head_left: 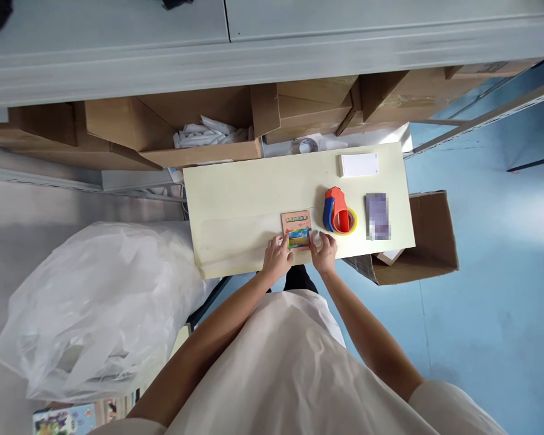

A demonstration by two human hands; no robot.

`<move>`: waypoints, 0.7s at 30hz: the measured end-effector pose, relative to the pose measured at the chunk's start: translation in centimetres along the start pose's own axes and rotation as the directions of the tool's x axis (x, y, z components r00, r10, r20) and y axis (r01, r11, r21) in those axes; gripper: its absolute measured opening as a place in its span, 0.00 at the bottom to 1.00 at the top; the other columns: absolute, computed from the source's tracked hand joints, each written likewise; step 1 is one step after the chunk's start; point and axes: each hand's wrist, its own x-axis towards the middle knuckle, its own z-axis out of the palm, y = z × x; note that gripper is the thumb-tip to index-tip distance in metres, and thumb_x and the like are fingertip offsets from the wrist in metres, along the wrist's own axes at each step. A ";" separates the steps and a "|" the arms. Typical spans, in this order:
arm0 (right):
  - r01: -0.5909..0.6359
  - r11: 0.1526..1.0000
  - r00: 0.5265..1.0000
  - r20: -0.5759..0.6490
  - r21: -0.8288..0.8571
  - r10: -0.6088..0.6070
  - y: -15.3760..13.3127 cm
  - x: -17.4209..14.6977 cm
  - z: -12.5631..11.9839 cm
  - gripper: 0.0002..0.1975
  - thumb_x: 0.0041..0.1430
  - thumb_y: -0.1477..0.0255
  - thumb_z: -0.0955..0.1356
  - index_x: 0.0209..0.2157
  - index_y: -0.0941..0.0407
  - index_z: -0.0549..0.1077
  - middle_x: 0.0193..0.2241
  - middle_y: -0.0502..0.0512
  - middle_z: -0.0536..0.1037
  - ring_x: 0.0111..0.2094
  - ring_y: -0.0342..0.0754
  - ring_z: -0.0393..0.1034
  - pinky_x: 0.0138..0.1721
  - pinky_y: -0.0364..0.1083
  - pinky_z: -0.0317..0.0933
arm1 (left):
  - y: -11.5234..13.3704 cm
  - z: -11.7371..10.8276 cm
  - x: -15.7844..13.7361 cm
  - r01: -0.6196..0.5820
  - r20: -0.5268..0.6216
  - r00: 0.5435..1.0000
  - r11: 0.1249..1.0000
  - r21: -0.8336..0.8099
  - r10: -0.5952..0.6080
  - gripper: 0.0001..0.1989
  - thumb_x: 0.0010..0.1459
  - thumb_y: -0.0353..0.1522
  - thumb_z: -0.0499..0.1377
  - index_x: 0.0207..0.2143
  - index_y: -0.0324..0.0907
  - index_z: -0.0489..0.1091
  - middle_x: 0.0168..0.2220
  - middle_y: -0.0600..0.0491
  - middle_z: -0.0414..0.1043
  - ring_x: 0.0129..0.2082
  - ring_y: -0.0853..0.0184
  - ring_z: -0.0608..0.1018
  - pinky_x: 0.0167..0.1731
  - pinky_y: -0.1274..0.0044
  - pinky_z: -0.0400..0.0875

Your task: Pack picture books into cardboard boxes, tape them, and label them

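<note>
So the small pinkish-orange book (298, 217) is lying flat near the front edge of the tabletop (236, 193), colourful picture on its cover, right between the two hands. The left hand (277, 257) is at its lower left corner, fingertips touching that side — honestly can't tell whether that grip is closed on the book or just resting there. The right hand (325, 252) is just beside the book's right edge, its grip narrow, fingers and thumb pinching a small white wad (317, 238).

Just past the right hand there's a red and blue tape dispenser (336, 198) with a yellow-rimmed roll. Further right lies a flat purple item (378, 212), too pixelated to make out, and a white stack (359, 165) sits near the back edge. Behind the tabletop is an open cardboard box (176, 159) with white stuff (211, 133) piled inside, plus a tape roll (308, 145) nearby. Big cloudy plastic bag (104, 290) off to the left, and another open box (433, 235) over on the right — lower than the tabletop.
</note>
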 end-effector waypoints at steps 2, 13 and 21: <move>-0.037 0.998 0.999 -0.002 0.047 0.037 0.2 -0.8 -0.1 0.25 0.53 0.66 0.63 0.53 0.59 0.63 0.51 0.67 0.65 0.54 0.58 0.58 0.53 0.59 0.54 | -0.1 -0.5 -0.7 -0.079 0.053 0.996 0.996 0.049 0.076 0.27 0.55 0.31 0.54 0.57 0.41 0.58 0.54 0.42 0.62 0.52 0.55 0.66 0.48 0.65 0.64; -0.499 0.774 0.866 0.236 0.389 0.440 -1.0 0.2 0.6 0.32 0.38 0.64 0.69 0.49 0.56 0.64 0.37 0.56 0.71 0.32 0.47 0.67 0.31 0.46 0.63 | -1.8 -0.5 -1.9 -0.223 0.182 0.963 0.966 0.130 0.198 0.26 0.54 0.28 0.52 0.57 0.39 0.58 0.62 0.44 0.54 0.56 0.54 0.63 0.50 0.64 0.60; -0.471 0.810 0.872 0.324 0.349 0.367 -1.9 1.3 -0.5 0.14 0.36 0.63 0.70 0.24 0.56 0.67 0.20 0.47 0.68 0.25 0.43 0.61 0.27 0.43 0.57 | -1.9 -0.3 -1.7 -0.200 0.188 0.966 0.975 0.094 0.180 0.27 0.53 0.29 0.54 0.57 0.41 0.57 0.61 0.44 0.55 0.56 0.53 0.63 0.50 0.64 0.60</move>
